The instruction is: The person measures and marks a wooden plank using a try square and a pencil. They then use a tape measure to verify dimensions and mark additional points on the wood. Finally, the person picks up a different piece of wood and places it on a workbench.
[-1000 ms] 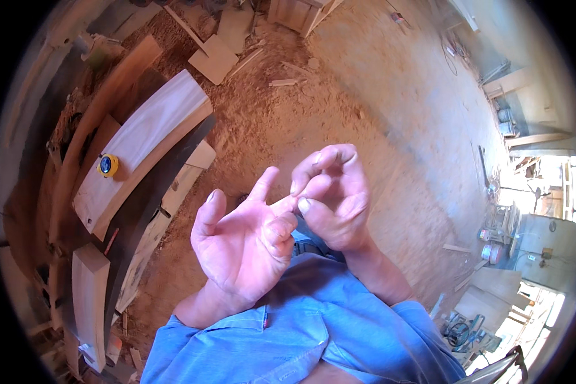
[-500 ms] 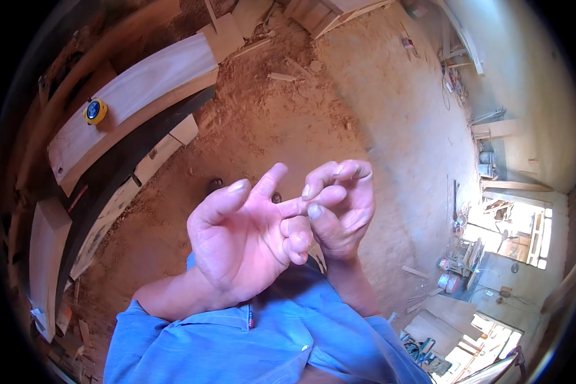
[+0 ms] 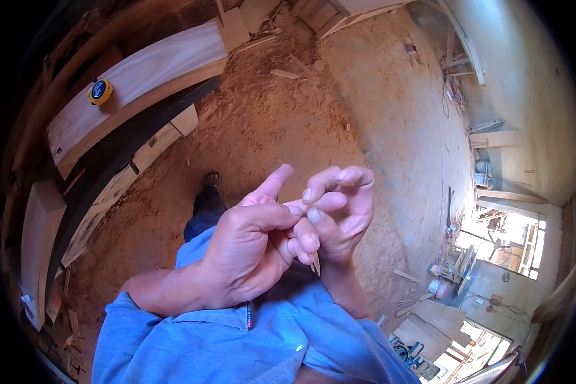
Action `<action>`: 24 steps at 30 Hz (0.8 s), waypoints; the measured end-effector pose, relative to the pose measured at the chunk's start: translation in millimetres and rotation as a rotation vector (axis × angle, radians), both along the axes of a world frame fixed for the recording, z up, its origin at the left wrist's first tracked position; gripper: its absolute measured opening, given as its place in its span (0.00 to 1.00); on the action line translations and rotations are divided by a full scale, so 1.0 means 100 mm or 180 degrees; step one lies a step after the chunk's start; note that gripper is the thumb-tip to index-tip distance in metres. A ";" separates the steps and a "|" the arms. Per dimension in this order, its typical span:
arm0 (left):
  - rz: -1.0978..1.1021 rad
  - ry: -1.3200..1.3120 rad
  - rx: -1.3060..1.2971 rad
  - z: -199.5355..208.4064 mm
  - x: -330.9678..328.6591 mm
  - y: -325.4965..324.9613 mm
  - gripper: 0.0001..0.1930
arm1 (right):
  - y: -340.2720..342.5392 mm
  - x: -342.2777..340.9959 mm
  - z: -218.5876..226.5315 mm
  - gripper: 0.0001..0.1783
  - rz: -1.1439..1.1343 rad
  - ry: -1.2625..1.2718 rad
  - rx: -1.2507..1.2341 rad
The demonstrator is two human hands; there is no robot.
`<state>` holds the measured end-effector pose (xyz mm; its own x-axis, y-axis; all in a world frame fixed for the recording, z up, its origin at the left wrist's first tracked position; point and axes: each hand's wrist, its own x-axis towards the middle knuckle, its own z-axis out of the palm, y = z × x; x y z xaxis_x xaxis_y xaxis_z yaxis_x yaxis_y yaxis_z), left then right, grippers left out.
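In front of my blue shirt (image 3: 198,345), both hands meet at the fingertips. My left hand (image 3: 253,246) is turned partly palm up, its forefinger stretched out and its thumb bent across to the other fingers. My right hand (image 3: 342,214) pinches with thumb and fingers right at the left thumb tip and a left fingertip. Anything tiny between these fingers is too small to make out. Just under them shows a thin tan pointed sliver (image 3: 315,261); whether a hand holds it I cannot tell.
To the left, a yellow tape measure (image 3: 100,92) lies on a pale wooden plank (image 3: 153,64). Wood scraps (image 3: 285,74) and shavings litter the brown dirt floor (image 3: 269,128). Tools and tins (image 3: 439,288) stand along the right wall. My sandalled foot (image 3: 211,178) is below.
My left thumb has swung in from standing apart to meet the right fingertips. My right hand keeps its pinch. The view has shifted slightly, and my dark trouser leg now shows.
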<state>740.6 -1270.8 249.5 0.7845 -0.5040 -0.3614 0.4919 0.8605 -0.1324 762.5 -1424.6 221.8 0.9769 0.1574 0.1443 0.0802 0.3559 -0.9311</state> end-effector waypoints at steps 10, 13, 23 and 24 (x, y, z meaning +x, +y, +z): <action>-0.0348 0.0258 0.0788 0.17 -0.01 0.01 0.37 | -0.01 -0.05 0.03 0.30 0.0064 -0.0453 -0.0341; -0.0391 0.0157 0.0849 0.18 -0.03 0.01 0.37 | 0.01 -0.10 0.06 0.30 0.0004 -0.0213 -0.0209; -0.0437 0.0058 0.0849 0.19 -0.04 0.03 0.37 | 0.01 -0.08 0.07 0.30 -0.0045 -0.0578 -0.0396; -0.0448 0.0068 0.0851 0.18 -0.04 0.03 0.37 | 0.01 -0.08 0.07 0.30 -0.0055 -0.0606 -0.0425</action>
